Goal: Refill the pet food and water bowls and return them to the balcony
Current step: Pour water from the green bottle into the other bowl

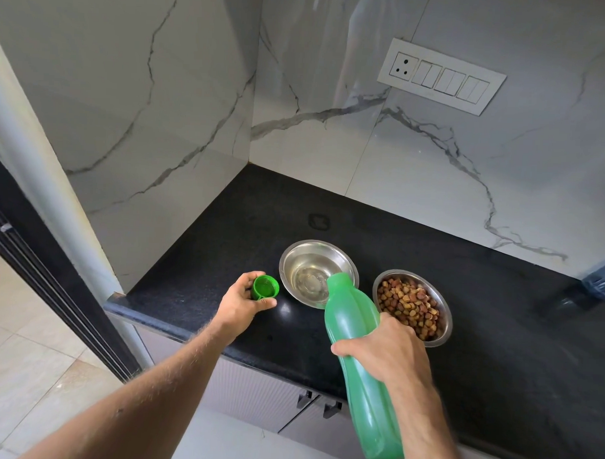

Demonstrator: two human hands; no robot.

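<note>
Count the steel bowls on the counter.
2. The water bowl sits under the tipped bottle's mouth; the food bowl stands right of it. None seems hidden.

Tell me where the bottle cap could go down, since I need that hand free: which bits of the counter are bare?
Bare black counter lies left of the water bowl, under the left hand holding the cap, and behind both bowls toward the marble wall. It is crowded between the water bowl and kibble bowl, where the right hand tilts the green bottle.

Both hands curled in grips: left (242, 299), right (386, 349).
</note>
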